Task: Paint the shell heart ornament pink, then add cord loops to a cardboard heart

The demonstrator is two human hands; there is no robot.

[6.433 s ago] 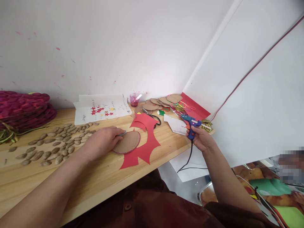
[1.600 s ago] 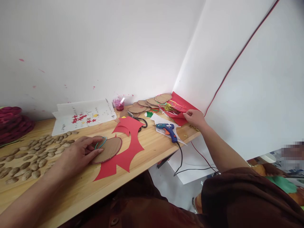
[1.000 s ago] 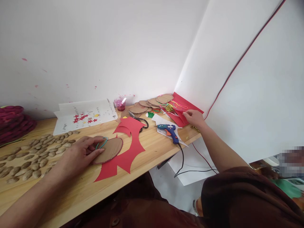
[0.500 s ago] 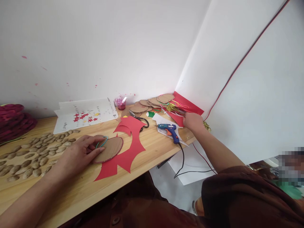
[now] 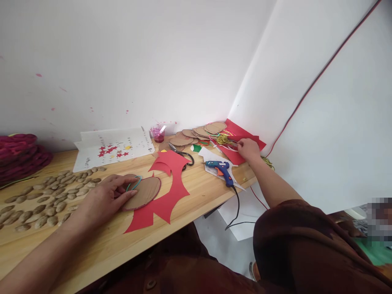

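Observation:
My left hand (image 5: 114, 194) is closed at the left end of a flat cardboard oval (image 5: 145, 192) with a dark red edge. A loop of teal cord (image 5: 134, 183) shows between its thumb and forefinger. Red paper offcuts (image 5: 179, 185) lie under and beside the oval. At the far right of the table, my right hand (image 5: 248, 150) has its fingers bent together at red paper sheets (image 5: 234, 156) and a tangle of gold cord (image 5: 223, 140). What its fingertips hold is hidden. The blue glue gun (image 5: 221, 166) lies on white paper just left of that hand.
Black-handled scissors (image 5: 185, 157) lie behind the offcuts, near stacked cardboard ovals (image 5: 183, 140) and a cup of red liquid (image 5: 158, 134). Peanuts in shells (image 5: 50, 200) spread across the left. Small red stars lie on white paper (image 5: 88, 141). The glue gun's black cord (image 5: 238, 204) hangs over the edge.
My right hand has shifted slightly within the pile, and a red paper edge now stands up beside it. The left hand keeps its place on the cardboard oval. The view has turned slightly.

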